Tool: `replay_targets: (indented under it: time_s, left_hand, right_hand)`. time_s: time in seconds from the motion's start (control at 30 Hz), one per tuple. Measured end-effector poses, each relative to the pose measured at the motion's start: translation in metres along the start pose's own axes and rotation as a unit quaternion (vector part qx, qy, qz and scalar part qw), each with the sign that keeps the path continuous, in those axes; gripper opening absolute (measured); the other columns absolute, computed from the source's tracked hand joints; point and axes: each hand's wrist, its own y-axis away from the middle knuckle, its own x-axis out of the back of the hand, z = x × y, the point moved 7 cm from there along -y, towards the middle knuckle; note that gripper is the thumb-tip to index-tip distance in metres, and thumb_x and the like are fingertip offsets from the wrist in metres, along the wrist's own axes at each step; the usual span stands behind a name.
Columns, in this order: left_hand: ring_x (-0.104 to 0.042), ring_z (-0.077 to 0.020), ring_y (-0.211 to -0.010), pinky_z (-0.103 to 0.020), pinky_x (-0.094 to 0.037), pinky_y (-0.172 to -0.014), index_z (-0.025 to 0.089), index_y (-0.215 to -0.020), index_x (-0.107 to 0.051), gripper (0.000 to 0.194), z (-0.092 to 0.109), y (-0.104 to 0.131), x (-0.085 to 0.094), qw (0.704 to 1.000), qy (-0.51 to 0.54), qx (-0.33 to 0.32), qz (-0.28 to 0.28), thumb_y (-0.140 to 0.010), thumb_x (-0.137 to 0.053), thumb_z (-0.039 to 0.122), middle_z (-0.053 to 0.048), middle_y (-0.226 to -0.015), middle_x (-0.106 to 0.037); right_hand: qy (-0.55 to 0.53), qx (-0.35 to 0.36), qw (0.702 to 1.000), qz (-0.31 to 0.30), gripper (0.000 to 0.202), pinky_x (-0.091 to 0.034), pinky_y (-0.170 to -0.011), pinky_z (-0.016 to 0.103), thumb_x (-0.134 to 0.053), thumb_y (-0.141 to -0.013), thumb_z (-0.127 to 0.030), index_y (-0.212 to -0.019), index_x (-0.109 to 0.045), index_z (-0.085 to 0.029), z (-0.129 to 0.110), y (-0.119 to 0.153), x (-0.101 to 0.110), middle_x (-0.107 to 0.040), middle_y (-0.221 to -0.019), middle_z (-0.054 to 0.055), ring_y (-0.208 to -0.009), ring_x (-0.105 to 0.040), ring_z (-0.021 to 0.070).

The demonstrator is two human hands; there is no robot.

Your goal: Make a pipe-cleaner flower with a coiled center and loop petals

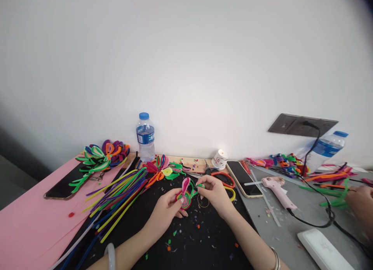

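Over the black mat, my left hand [167, 206] grips a coiled pipe-cleaner piece [184, 200], a pink and green round spiral with a pink loop standing up from it. My right hand [215, 192] pinches a green pipe cleaner [196, 189] at the right side of this piece; its exact join is partly hidden by the fingers. A thin gold-coloured ring [203, 206] lies just below my right fingers. Beyond that hand are scissors with orange handles [225, 178] and a yellow handle loop [232, 193].
Loose pipe cleaners [119, 202] and a pipe-cleaner flower [159, 170] lie left, near a water bottle [145, 139]. A paper cup [220, 159], a phone [244, 179] and a pink glue gun [279, 192] with its cord stand right. Another person's hand [361, 206] is at far right.
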Motion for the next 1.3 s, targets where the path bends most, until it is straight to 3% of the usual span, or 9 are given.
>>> replay_targets:
  time_s: [0.23,0.53,1.3]
  left_hand:
    - [-0.065,-0.0156,-0.057,-0.024,-0.047,-0.053,0.013,-0.107,-0.055,0.035,-0.002,-0.002,0.0,1.0,0.002,-0.012,-0.011,-0.076,-0.055,0.029,-0.003,-0.074,-0.065]
    - [-0.065,-0.0159,-0.057,-0.024,-0.047,-0.053,0.013,-0.106,-0.055,0.036,-0.001,0.0,-0.001,1.0,0.0,-0.01,-0.01,-0.075,-0.057,0.032,-0.003,-0.076,-0.065]
    - [-0.064,-0.0148,-0.054,-0.022,-0.046,-0.049,0.013,-0.097,-0.058,0.033,0.005,0.001,-0.002,0.999,-0.021,-0.03,-0.018,-0.075,-0.06,0.037,-0.003,-0.075,-0.064]
  right_hand:
    - [0.042,0.014,0.998,0.036,0.008,-0.045,-0.05,0.022,-0.061,-0.067,-0.017,-0.071,-0.053,-0.018,-0.007,0.004,-0.002,-0.052,-0.06,-0.004,-0.051,-0.052,0.0113]
    - [0.107,0.066,0.99,0.063,0.01,-0.046,-0.053,0.025,-0.06,-0.068,-0.019,-0.065,-0.05,-0.02,-0.014,0.009,-0.005,-0.056,-0.071,0.001,-0.061,-0.055,0.0152]
    - [0.25,0.206,0.945,0.042,0.017,-0.043,-0.057,0.027,-0.05,-0.075,-0.009,-0.066,-0.045,-0.022,-0.026,0.021,-0.018,-0.053,-0.075,0.001,-0.068,-0.053,0.0174]
